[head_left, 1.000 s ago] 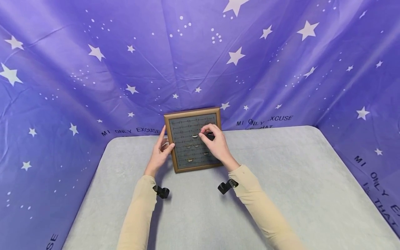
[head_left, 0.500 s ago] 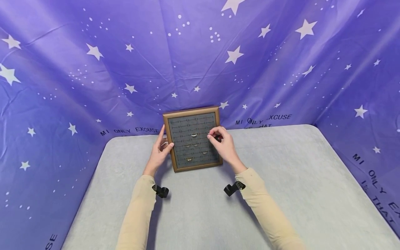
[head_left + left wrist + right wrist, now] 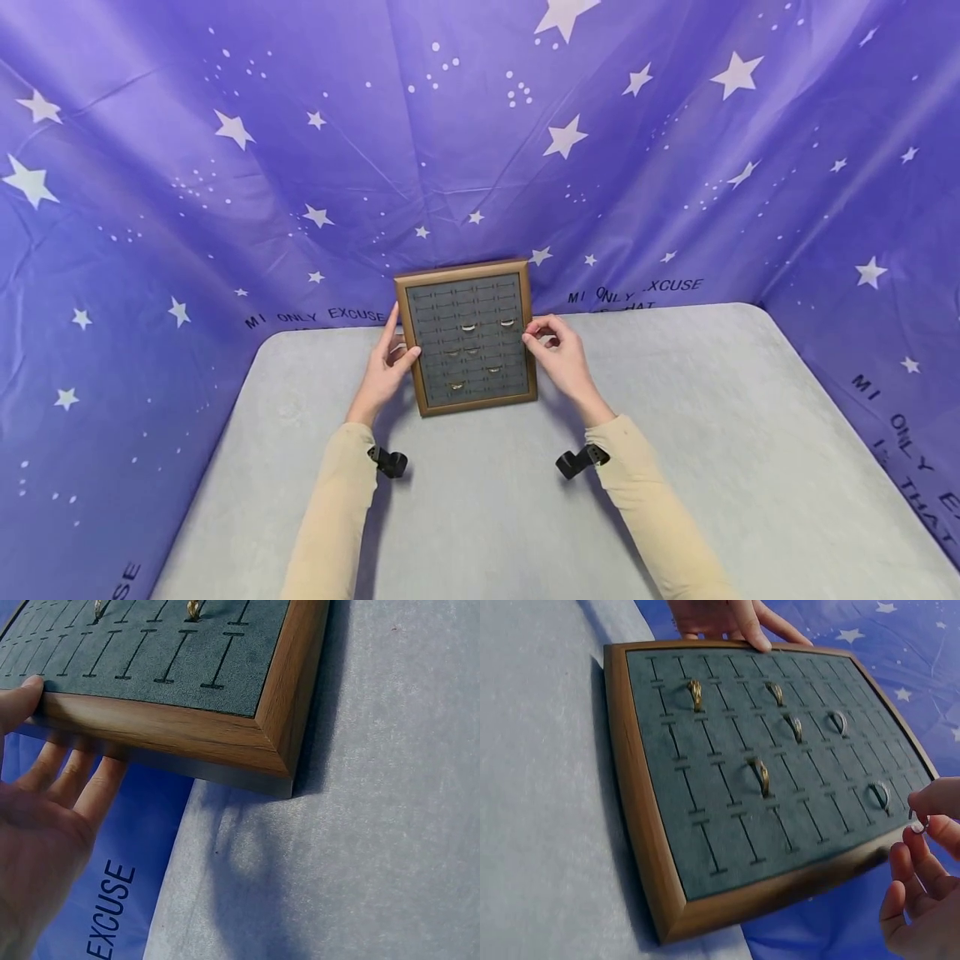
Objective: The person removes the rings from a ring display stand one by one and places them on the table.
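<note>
A wood-framed ring display tray [image 3: 468,407] with a dark grey slotted pad stands tilted up near the back of the table. My left hand [image 3: 381,375] holds its left edge, thumb on the front of the frame and fingers behind. At the tray's right edge, my right hand [image 3: 562,357] pinches a small silver-coloured ring [image 3: 919,826] between thumb and fingertip. Several rings sit in the slots. Among them are a gold ring [image 3: 762,778], another gold ring [image 3: 696,696], a silver ring [image 3: 840,723] and a silver ring [image 3: 880,796] closest to my right fingers.
The table [image 3: 480,517] has a light grey cover. Behind it and at both sides hangs a purple cloth [image 3: 450,150] with white stars and lettering, close to the tray's top edge. A black wrist camera [image 3: 581,460] sits on my right sleeve.
My right hand has moved right, from over the pad to the tray's right edge, uncovering a silver ring in the right part of the pad. The left hand keeps its hold.
</note>
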Demonstrator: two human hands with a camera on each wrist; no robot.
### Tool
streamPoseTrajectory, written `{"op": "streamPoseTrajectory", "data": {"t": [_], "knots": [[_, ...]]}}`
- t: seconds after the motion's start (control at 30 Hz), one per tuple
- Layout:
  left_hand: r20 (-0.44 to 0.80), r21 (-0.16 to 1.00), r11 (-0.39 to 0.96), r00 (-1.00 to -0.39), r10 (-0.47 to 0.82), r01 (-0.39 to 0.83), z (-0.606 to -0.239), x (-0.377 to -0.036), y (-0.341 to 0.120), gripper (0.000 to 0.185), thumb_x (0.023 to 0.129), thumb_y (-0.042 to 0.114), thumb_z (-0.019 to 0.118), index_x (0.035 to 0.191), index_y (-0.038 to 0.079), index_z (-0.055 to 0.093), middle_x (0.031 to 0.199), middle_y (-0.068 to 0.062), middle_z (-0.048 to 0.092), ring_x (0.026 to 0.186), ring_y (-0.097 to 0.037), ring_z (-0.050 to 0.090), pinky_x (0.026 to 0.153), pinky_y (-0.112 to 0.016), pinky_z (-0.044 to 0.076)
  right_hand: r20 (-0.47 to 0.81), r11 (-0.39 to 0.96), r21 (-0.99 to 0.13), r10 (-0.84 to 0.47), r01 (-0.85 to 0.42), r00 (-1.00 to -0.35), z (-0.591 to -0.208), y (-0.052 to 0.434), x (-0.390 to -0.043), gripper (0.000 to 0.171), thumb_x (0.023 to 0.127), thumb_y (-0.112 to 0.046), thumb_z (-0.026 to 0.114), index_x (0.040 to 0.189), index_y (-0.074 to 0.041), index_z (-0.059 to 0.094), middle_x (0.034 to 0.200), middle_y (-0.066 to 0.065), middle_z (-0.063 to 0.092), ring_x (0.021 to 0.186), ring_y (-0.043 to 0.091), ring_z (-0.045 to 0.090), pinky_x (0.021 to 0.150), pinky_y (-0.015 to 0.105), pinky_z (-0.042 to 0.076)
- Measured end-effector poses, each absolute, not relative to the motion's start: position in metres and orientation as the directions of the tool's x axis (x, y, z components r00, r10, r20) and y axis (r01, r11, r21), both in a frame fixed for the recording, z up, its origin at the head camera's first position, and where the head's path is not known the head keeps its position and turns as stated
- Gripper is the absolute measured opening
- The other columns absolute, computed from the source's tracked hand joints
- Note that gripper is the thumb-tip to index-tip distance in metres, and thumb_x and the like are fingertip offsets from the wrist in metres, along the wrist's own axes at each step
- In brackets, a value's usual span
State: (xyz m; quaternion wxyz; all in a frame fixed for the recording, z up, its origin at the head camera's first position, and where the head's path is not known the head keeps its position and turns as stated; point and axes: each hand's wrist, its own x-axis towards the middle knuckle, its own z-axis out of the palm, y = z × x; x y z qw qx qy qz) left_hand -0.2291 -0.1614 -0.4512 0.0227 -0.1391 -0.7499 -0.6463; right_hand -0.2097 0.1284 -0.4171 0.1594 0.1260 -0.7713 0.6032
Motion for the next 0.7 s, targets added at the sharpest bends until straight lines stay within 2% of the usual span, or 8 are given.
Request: {"op": "streamPoseTrajectory", "data": {"t": [0.2,0.57,0.7], "knots": [[0.233,0.961,0.109,-0.955,0.182,0.256,-0.453,-0.228,-0.16,0.078,0.095,0.0,0.057,0.157,0.016,0.011,0.138,-0.03,0.04,0.118,-0.037,0.043,0.108,-0.051,0.028,0.34,0.244,-0.914,0.02,-0.325,-0.94,-0.426,0.14,-0.207,0.01,0.084,0.007,0.062,0.091,0.013,0.059,0.093,0.027,0.06,0.084,0.026,0.055,0.068,0.022,0.041],[0.237,0.957,0.127,-0.955,0.176,0.261,-0.453,-0.23,-0.16,0.078,0.095,-0.001,0.057,0.156,0.013,0.011,0.148,-0.025,0.031,0.119,-0.033,0.042,0.106,-0.051,0.029,0.274,0.217,-0.943,0.084,-0.251,-0.958,-0.448,0.162,-0.206,0.009,0.084,0.006,0.063,0.09,0.012,0.06,0.094,0.029,0.061,0.082,0.023,0.056,0.068,0.02,0.045],[0.251,0.955,0.112,-0.95,0.185,0.274,-0.454,-0.23,-0.16,0.078,0.095,-0.002,0.056,0.156,0.012,0.01,0.143,-0.028,0.037,0.119,-0.036,0.043,0.104,-0.052,0.032,0.242,0.218,-0.952,0.106,-0.215,-0.964,-0.457,0.171,-0.206,0.01,0.084,0.007,0.063,0.09,0.014,0.06,0.094,0.03,0.061,0.083,0.025,0.057,0.069,0.02,0.047]]}}
